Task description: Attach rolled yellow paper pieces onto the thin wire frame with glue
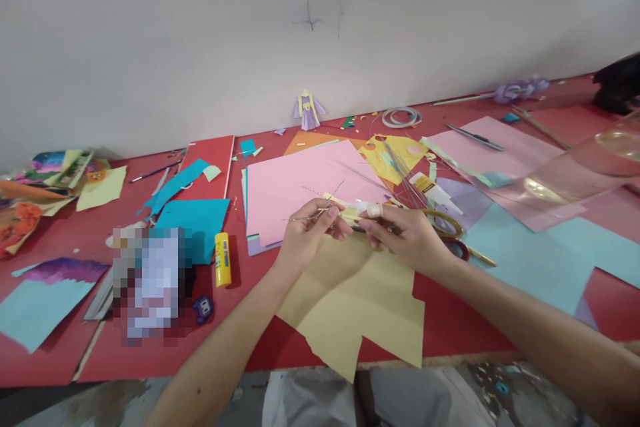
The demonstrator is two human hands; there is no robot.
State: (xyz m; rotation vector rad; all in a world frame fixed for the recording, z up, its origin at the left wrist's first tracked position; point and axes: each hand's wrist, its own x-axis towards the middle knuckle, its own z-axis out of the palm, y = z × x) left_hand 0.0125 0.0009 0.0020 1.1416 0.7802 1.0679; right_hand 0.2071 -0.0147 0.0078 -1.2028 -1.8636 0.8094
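My left hand point(306, 235) pinches thin twisted wires point(320, 203) that stick up and left over a pink paper sheet point(300, 187). My right hand point(407, 235) meets it from the right, fingers closed on the other end of the wire bundle, with a white band on one finger. Both hands hover above a pale yellow cut sheet point(350, 300) on the red table point(450, 327).
A yellow glue stick point(223, 259) lies left of my hands. A white glue bottle point(433, 190), scissors with a red handle point(457, 247), teal point(193, 220) and light blue point(540, 253) papers, a small paper doll point(309, 110) and a clear cup point(585, 170) surround them.
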